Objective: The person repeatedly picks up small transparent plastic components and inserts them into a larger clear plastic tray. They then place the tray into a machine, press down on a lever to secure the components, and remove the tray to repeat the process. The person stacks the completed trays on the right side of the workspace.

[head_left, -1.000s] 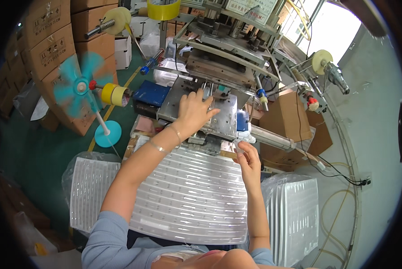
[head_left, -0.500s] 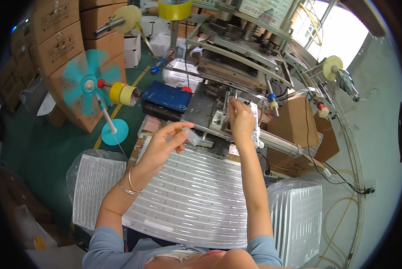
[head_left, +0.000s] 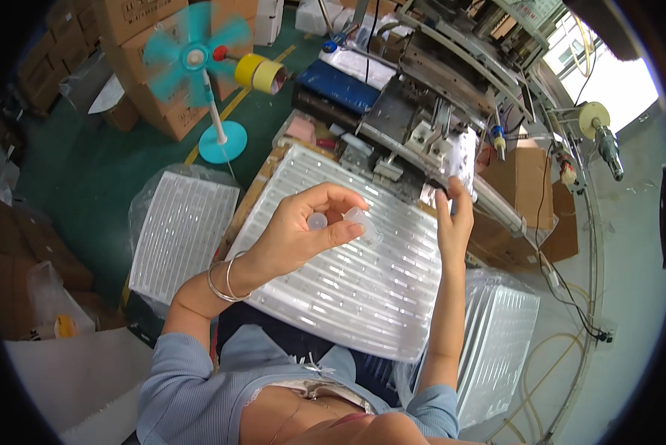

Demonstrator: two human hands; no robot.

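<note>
Open room above the ribbed tray [head_left: 362, 297]; the machine [head_left: 422, 126] blocks beyond.

Left hand [head_left: 299, 230]: raised near the centre of the view, palm turned toward the camera, fingers curled, thumb and fingertips pinched together toward 2 o'clock. Left wrist bent, ringed by two thin bangles; forearm bare, running down toward 7 o'clock into a blue sleeve. Right hand [head_left: 451, 219]: at 3 o'clock of the left hand and apart from it, fingers extended and pointing toward 12 o'clock. Right forearm bare and nearly straight, descending toward 6 o'clock to a blue sleeve at the elbow.
</note>
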